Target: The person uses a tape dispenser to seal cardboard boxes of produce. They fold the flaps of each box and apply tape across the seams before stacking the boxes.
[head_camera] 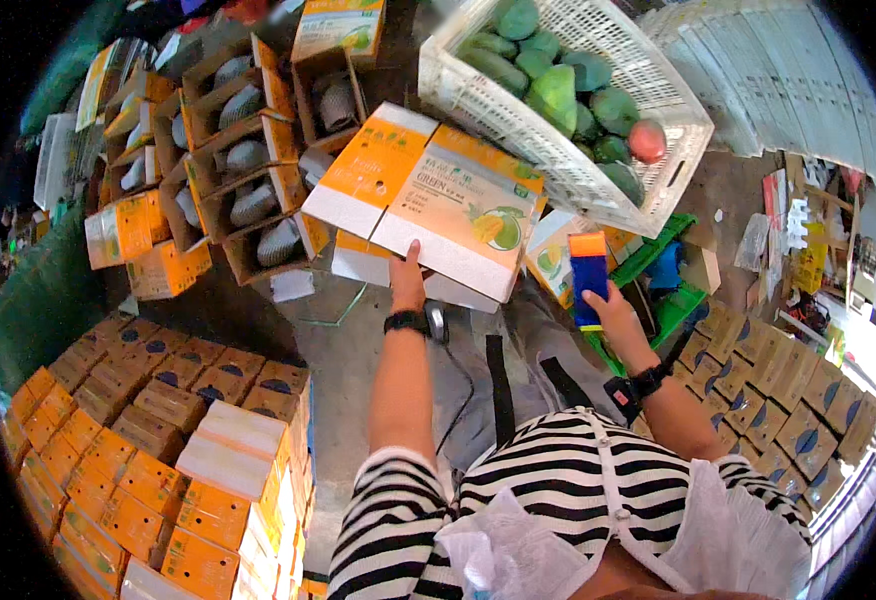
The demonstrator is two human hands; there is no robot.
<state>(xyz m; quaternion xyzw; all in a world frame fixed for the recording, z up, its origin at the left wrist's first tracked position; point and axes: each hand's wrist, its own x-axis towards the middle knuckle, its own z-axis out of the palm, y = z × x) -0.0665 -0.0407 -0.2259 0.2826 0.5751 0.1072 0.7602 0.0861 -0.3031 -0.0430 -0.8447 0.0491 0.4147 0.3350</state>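
Observation:
My left hand (pixel 407 277) grips the near edge of a flattened orange-and-white printed cardboard box (pixel 459 196), thumb on top and fingers underneath. My right hand (pixel 615 319) holds a flat blue object with an orange end (pixel 589 279) upright beside the box; its exact kind cannot be told. Beneath the held cardboard more printed cardboard (pixel 445 289) shows. Beyond it stands a tilted white plastic crate (pixel 678 161) with many green mangoes (pixel 556 97) and one red fruit (pixel 646 141).
Open cartons (pixel 247 172) with net-wrapped fruit stand at the upper left. Stacked orange boxes (pixel 130 480) and brown cartons (pixel 160 405) fill the lower left. More brown cartons (pixel 790 405) are stacked at the right. A green plastic crate (pixel 682 315) lies near my right hand.

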